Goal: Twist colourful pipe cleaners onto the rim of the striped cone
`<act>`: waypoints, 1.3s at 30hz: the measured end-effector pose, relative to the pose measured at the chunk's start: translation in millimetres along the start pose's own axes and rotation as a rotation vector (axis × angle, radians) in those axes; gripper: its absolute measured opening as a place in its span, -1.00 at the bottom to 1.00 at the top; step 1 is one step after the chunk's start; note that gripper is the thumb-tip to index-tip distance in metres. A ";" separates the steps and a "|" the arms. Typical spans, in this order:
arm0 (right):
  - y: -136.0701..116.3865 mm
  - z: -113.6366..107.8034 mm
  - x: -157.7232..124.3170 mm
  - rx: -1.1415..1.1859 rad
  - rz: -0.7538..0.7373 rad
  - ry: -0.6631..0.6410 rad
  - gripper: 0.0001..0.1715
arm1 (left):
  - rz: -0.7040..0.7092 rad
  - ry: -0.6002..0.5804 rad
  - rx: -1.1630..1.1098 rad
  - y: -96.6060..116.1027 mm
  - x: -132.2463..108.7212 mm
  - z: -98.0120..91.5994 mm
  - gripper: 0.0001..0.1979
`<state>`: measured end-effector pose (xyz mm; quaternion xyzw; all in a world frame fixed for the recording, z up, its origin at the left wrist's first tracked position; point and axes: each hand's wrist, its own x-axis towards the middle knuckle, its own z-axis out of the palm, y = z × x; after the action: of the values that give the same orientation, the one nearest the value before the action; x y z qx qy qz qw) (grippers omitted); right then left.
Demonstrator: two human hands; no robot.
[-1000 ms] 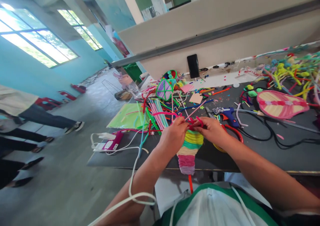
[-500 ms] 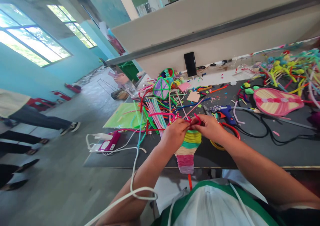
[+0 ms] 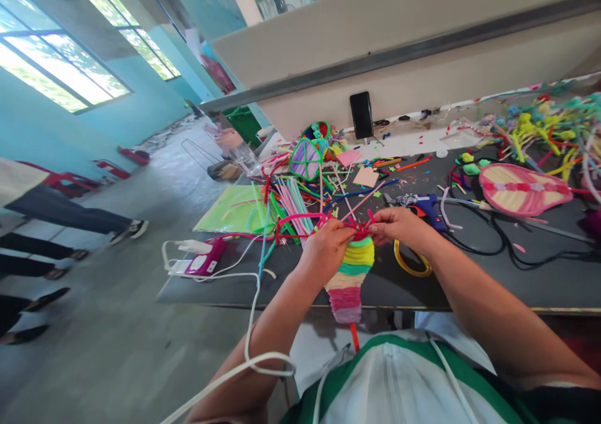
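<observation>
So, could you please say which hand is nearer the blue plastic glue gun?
Right. The right hand is just left of the blue plastic glue gun; the left hand is farther left, at the top of the multicoloured striped panel.

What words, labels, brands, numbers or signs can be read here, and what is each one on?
None can be read.
Striped piece between the hands: no lettering shows.
Phone: dark screen, no lettering shows.
Purple power strip and blue glue gun: any print is too small or blurred to read.
</observation>
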<state>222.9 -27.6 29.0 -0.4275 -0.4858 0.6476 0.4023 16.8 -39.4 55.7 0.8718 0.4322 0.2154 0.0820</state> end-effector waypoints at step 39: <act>1.6 9.6 2.3 0.027 0.026 0.082 -0.68 | 0.008 0.125 -0.218 6.6 1.4 18.6 -0.87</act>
<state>213.0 -28.5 28.6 -0.4543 -0.4544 0.6413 0.4193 30.6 -41.5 41.6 0.8443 0.4073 0.3152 0.1482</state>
